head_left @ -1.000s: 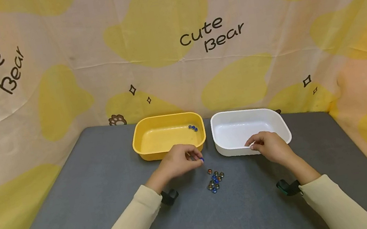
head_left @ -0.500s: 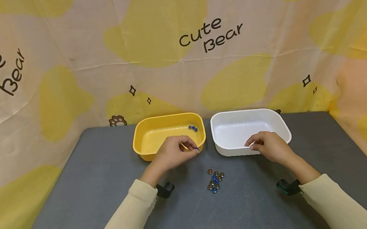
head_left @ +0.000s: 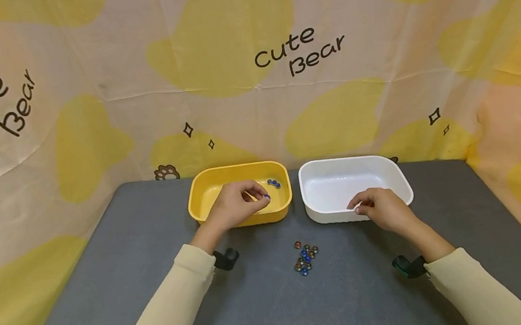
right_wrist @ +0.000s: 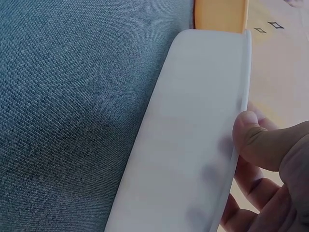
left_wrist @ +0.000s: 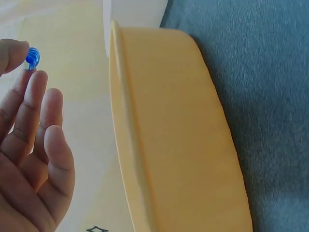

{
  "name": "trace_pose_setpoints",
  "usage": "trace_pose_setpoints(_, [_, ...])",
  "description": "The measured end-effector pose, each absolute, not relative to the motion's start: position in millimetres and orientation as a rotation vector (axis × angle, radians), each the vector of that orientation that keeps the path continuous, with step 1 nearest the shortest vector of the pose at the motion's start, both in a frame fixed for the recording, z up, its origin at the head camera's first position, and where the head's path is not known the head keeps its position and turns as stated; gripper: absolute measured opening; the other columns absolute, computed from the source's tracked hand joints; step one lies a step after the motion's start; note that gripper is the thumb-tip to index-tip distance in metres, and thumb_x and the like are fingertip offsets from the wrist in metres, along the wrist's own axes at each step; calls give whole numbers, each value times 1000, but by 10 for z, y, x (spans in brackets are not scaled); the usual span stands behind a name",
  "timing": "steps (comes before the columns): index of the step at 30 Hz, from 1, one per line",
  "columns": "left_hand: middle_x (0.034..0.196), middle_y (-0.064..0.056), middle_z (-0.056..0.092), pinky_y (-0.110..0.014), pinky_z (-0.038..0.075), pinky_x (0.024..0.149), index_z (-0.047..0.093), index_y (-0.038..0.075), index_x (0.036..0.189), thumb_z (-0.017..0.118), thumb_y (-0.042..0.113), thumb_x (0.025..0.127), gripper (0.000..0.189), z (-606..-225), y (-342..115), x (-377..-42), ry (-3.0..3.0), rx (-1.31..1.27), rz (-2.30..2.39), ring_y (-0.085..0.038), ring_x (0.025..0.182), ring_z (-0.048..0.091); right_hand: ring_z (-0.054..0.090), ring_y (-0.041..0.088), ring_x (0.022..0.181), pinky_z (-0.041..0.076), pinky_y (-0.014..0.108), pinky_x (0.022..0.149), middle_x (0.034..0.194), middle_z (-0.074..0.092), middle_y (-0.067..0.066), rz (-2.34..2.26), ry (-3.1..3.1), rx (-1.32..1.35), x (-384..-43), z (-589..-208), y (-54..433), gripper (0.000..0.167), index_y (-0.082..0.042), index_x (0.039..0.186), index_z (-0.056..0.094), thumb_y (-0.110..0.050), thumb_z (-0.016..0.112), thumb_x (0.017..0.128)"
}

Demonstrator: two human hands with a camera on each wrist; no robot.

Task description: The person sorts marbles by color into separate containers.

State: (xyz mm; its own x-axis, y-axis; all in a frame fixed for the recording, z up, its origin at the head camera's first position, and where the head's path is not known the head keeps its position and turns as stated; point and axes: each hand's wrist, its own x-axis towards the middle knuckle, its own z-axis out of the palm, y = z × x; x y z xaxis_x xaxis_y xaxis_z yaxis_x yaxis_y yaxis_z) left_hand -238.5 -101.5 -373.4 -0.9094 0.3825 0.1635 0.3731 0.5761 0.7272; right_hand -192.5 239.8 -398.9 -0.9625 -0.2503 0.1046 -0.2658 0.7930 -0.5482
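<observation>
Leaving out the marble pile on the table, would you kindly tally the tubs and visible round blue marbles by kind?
Rectangular yellow plastic tub: 1
Rectangular white plastic tub: 1
Round blue marbles visible inside the yellow tub: 3
Round blue marble pinched in the left hand: 1
Total: 6

The white bin (right_wrist: pixel 178 121) partly hides the right hand (right_wrist: pixel 277 155), which the right wrist view's edge cuts off.

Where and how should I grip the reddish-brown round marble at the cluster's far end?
Pinch the small reddish-brown round marble across its rounded middle, probably from above and left; its closest neighbouring marble sits to the right, slightly apart.
</observation>
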Motion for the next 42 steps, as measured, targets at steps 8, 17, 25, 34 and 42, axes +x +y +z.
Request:
trace_pose_setpoints(8, [85, 3, 68, -30, 51, 78, 72, 18, 89, 72, 27, 85, 11, -3781, -1079, -2512, 2763, 577, 1293, -15, 81, 60, 55, 10, 65, 44, 27, 58, 82, 70, 4, 899, -2949, 432, -1922, -4007, 2414, 10, -13, 90, 75, -5, 69, 85])
trace_pose_setpoints(17, [88, -1, 68, -29, 51, 74, 71, 15, 92, 72, 25, 86, 12, -3885, -1138, -2651, 2758, 470, 1283, -17, 81, 60, 56, 10, 66, 45, 27, 59, 84, 71, 4, 885, -2941, 436, -1947, -4018, 2416, 11, -13, 88, 75, -5, 69, 85])
trace_pose_setpoints(25, [90, -2, 68, -27, 48, 69, 71, 15, 95, 70, 25, 87, 13, -3993, -1166, -2753, 2754, 400, 1255, -17, 82, 61, 56, 11, 66, 45, 28, 59, 84, 70, 4, 892, -2954, 422, -1946, -4022, 2422, 10, -14, 89, 75, -6, 69, 85])
trace_pose_setpoints(34, [92, -2, 68, -29, 45, 73, 71, 16, 96, 69, 26, 87, 13, -4067, -1233, -2851, 2743, 313, 1217, -19, 86, 58, 55, 10, 65, 44, 27, 58, 82, 70, 3, 903, -2945, 429, -1943, -4017, 2418, 10, -14, 89, 75, -6, 69, 86])
trace_pose_setpoints(42, [95, -5, 67, -28, 46, 74, 71, 12, 98, 69, 22, 87, 15, -4131, -1277, -2927, 2700, 291, 1224, -19, 87, 57, 54, 11, 65, 44, 28, 59, 82, 69, 3, 899, -2949, 415, -1942, -4027, 2420, 10, -14, 89, 75, -6, 69, 85])
